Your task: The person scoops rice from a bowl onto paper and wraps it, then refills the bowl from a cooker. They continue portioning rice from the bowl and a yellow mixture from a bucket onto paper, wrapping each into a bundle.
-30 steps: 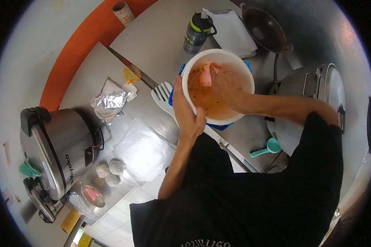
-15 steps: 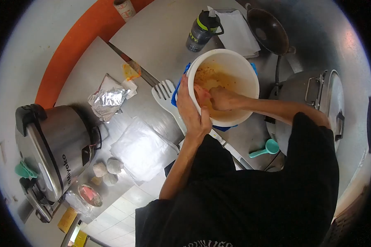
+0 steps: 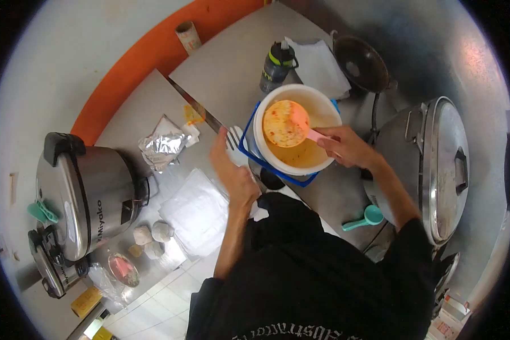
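Observation:
In my right hand (image 3: 348, 148) is the handle of a pink scoop (image 3: 313, 135), its round bowl full of whitish-orange food (image 3: 283, 123) with red specks. The scoop is over the mouth of a white tub (image 3: 328, 107), whose inner wall is smeared yellow-orange. Blue edging (image 3: 292, 180) shows around the tub. My left hand (image 3: 235, 177) is off the tub, at its left, fingers stretched forward and slightly blurred. It lies beside a white slotted spatula (image 3: 241, 148) and partly covers it; no grip on it shows.
A dark bottle (image 3: 276, 71) and a wok (image 3: 361, 63) stand behind the tub. Large metal pots (image 3: 405, 147) are at right, with a green scoop (image 3: 371, 216) nearby. At left are a rice cooker (image 3: 105, 195), crumpled foil (image 3: 161, 144), white sheets (image 3: 195, 212) and a long blade (image 3: 192, 102).
My left hand has let go of the tub's rim and moved left. The right hand has come up out of the tub with the filled pink scoop. The tub now stands more upright.

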`<state>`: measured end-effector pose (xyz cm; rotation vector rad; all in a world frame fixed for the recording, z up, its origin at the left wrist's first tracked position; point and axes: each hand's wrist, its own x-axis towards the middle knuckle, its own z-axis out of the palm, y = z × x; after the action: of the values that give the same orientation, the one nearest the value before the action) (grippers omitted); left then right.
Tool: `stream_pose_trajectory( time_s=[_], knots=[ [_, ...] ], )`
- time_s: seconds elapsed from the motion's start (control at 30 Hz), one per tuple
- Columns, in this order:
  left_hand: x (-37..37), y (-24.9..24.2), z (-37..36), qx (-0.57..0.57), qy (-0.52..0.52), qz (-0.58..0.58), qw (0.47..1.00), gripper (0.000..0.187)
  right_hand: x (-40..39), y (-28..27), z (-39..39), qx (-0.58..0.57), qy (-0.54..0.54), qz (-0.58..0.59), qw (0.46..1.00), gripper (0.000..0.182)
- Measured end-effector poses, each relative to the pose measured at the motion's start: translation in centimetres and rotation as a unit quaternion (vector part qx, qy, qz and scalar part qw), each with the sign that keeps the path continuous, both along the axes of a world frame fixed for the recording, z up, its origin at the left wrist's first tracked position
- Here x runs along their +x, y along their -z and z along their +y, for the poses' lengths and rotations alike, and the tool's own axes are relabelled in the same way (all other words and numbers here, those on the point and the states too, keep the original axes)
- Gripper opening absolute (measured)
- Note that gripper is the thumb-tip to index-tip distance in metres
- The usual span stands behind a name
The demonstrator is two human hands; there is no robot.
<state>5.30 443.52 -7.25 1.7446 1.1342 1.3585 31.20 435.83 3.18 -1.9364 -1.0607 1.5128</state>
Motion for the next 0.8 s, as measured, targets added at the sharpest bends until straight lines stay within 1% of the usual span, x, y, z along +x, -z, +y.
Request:
stream_pose_trajectory(
  time_s=[0.03,0.07,0.13,0.17,0.2,0.23,0.27,0.33,0.4,0.5,0.57,0.63,0.67,0.7,0.77,0.8],
  knots=[
    [-2.0,-0.3,-0.4,-0.025,-0.023,0.004,0.999,0.089,0.1,0.9,-1.5,0.039,0.041,0.009,0.998,0.039],
    [-3.6,0.3,-0.8,-0.011,-0.058,-0.005,0.998,0.082,-0.1,1.6,-2.5,0.078,0.081,0.018,0.993,0.04],
    [-8.2,3.6,-1.8,0.041,-0.073,0.023,0.996,0.059,-1.5,1.7,-4.2,0.133,0.174,0.105,0.97,0.044],
    [-10.2,3.9,-2.5,0.062,-0.073,0.09,0.991,0.048,-2.0,2.1,-4.6,0.155,0.219,0.151,0.951,0.046],
    [-12.5,4.9,-3.3,0.072,-0.071,0.165,0.981,0.044,-2.0,3.3,-4.9,0.184,0.211,0.188,0.941,0.05],
    [-14.2,4.9,-4.4,0.064,-0.063,0.209,0.974,0.04,-2.2,4.1,-5.2,0.202,0.223,0.189,0.935,0.05],
    [-15.7,5.0,-5.6,0.03,-0.055,0.224,0.973,0.033,-2.6,4.6,-5.5,0.218,0.237,0.192,0.927,0.049],
    [-19.0,6.5,-7.8,0.001,-0.061,0.278,0.959,0.028,-2.7,4.8,-4.1,0.247,0.241,0.192,0.919,0.049],
    [-20.9,6.7,-10.3,-0.046,-0.071,0.308,0.948,0.021,-3.7,4.2,-4.5,0.239,0.24,0.192,0.921,0.048],
    [-23.2,8.8,-12.9,-0.082,-0.051,0.363,0.927,0.03,-6.0,1.7,-4.1,0.215,0.223,0.161,0.937,0.057],
    [-24.2,10.7,-15.0,-0.134,-0.026,0.413,0.9,0.059,-8.1,1.9,-3.7,0.198,0.203,0.186,0.941,0.054],
    [-25.8,13.1,-16.5,-0.135,-0.017,0.427,0.894,0.075,-11.4,1.2,-3.5,0.156,0.159,0.217,0.95,0.052],
    [-26.2,13.0,-16.9,-0.145,-0.023,0.461,0.875,0.08,-12.2,2.3,-3.4,0.118,0.095,0.301,0.941,0.051],
    [-26.5,13.1,-17.1,-0.168,-0.031,0.474,0.864,0.084,-14.6,3.6,-3.4,0.112,0.085,0.345,0.928,0.051],
    [-27.7,15.6,-17.0,-0.146,-0.035,0.493,0.857,0.089,-19.4,5.4,-3.9,0.11,0.089,0.417,0.898,0.053],
    [-27.5,14.9,-16.6,-0.147,-0.037,0.484,0.862,0.091,-21.2,5.4,-4.1,0.074,0.056,0.455,0.886,0.055]
  ],
)
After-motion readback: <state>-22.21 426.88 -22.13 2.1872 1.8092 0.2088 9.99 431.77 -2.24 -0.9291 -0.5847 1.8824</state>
